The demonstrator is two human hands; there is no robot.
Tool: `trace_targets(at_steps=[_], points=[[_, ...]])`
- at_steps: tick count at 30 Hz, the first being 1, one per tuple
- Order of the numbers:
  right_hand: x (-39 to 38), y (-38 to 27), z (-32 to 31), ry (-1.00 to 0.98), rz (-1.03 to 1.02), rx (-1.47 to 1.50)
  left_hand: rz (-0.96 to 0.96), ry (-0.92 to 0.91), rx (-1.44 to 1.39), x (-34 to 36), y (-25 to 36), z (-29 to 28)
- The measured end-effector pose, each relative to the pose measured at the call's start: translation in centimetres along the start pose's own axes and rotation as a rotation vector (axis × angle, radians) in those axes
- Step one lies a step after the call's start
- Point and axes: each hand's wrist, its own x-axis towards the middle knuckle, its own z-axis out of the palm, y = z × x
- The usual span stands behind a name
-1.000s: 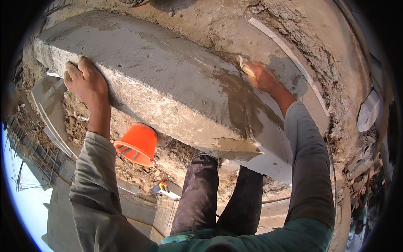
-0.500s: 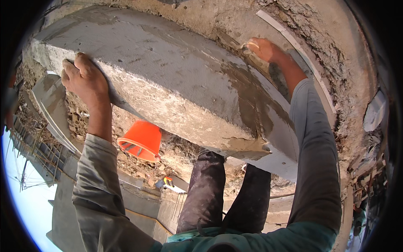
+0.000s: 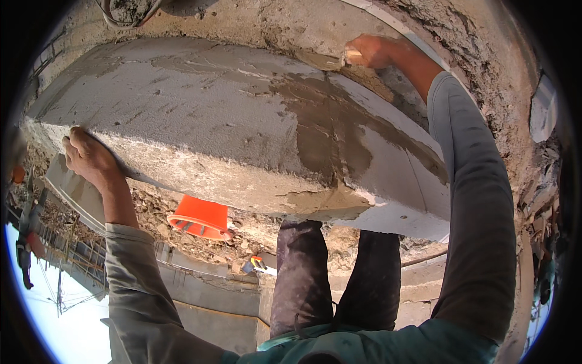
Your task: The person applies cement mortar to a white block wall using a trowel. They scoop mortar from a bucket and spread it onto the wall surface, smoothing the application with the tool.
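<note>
A long pale block wall (image 3: pixel 212 121), partly coated with grey mortar, stretches across in front of me. A darker patch of wet mortar (image 3: pixel 318 130) covers a joint line toward its right part. My right hand (image 3: pixel 376 51), beyond the wall's far edge, is closed round the pale handle of a trowel (image 3: pixel 330 62). Its thin blade lies flat at the far end of the joint. At the wall's near left corner, my left hand (image 3: pixel 91 158) rests with its fingers curled over the edge. The fingertips are partly hidden.
Below the wall's near side, an orange bucket (image 3: pixel 200 217) lies tipped on rubble. A tool with a yellow and red handle (image 3: pixel 256 263) lies near my legs (image 3: pixel 300 273). A round container (image 3: pixel 128 11) stands at the far left. Broken rough ground borders the right.
The view has shifted. My right hand has moved left along the far edge, and the trowel blade now shows at the joint. My left hand stays on the wall's edge.
</note>
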Motion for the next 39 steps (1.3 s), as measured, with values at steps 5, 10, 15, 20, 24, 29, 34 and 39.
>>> trace_targets(at_steps=[5,10,15,20,24,29,34,39], points=[[-7.4,0.4,1.8,-0.24,0.208,0.104,0.027,0.023,-0.171,0.3,0.3,-0.5],[-12.1,5.9,5.5,-0.08,0.096,0.187,-0.027,0.052,-0.164,0.0,2.0,-1.5],[-8.1,5.0,6.9,0.193,0.158,0.441,-0.065,0.089,-0.184,-0.5,2.5,-0.3],[-6.6,1.6,4.2,-0.138,0.169,0.246,0.008,0.027,-0.133,0.3,0.5,0.0],[-10.3,3.3,0.8,-0.221,0.058,0.348,-0.064,0.076,-0.11,0.5,0.5,-0.6],[-9.1,1.8,2.2,-0.086,0.211,0.221,0.001,0.064,-0.079,1.0,0.2,-0.4],[-7.8,3.1,2.4,-0.174,0.177,0.259,-0.01,0.088,-0.149,0.0,1.0,-0.4],[-5.5,3.7,2.2,-0.061,0.227,0.234,0.047,0.065,-0.095,0.7,0.8,-0.4]])
